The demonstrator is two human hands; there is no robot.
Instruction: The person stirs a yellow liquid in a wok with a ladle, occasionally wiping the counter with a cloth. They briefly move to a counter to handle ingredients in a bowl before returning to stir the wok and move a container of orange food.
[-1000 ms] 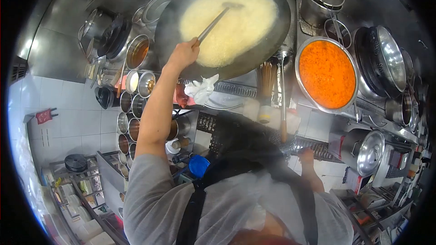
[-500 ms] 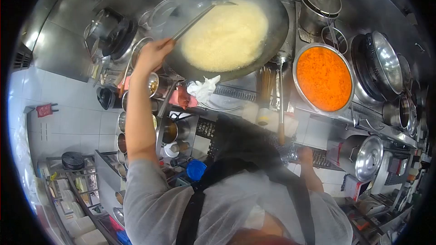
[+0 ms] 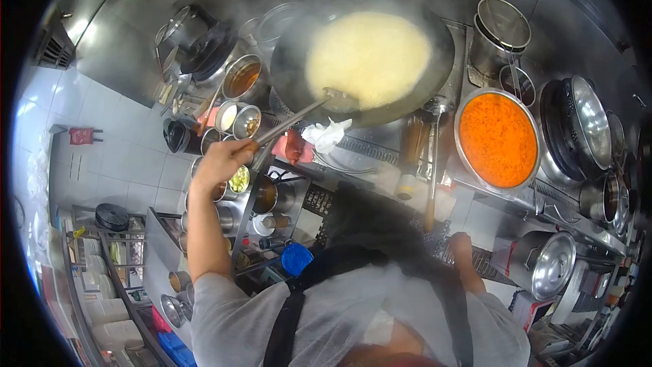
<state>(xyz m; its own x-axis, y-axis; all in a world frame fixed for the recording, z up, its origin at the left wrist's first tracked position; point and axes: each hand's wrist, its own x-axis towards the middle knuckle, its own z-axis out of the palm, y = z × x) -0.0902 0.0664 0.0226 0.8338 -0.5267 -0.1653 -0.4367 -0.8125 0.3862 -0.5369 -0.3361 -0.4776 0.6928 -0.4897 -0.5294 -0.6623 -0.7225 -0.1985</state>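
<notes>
A: Where's the left hand (image 3: 224,161)?

B: Nearer the body than the wok (image 3: 435,68), and off to its left. The grip is closed round the handle of the spatula (image 3: 288,122).

A: And the blade?

B: Inside the wok, on the near side, at the edge of the pale yellow food (image 3: 370,54). The shaft slants over the rim, up from the blade to the hand. Steam hangs over the wok.

A: What about the right hand (image 3: 460,243)?

B: Low on the near side of the wok, out to the right, close to the body. The fingers look curled, but I can't tell whether that grip holds anything.

A: What's close by?

B: A white cloth (image 3: 328,136) lies right at the wok's near rim. To the wok's right, a ladle (image 3: 433,156) points its wooden handle towards the body, with a brush (image 3: 411,146) just beside it.

A: And further right of the wok?

B: A wide basin of orange liquid (image 3: 499,139) on the worktop (image 3: 462,68), then a strainer (image 3: 504,24) on a pot behind it.

A: Left of the wok?

B: A pot of amber liquid (image 3: 242,78), and nearer the body, a tub of green pieces (image 3: 239,179) beside the left hand.
</notes>
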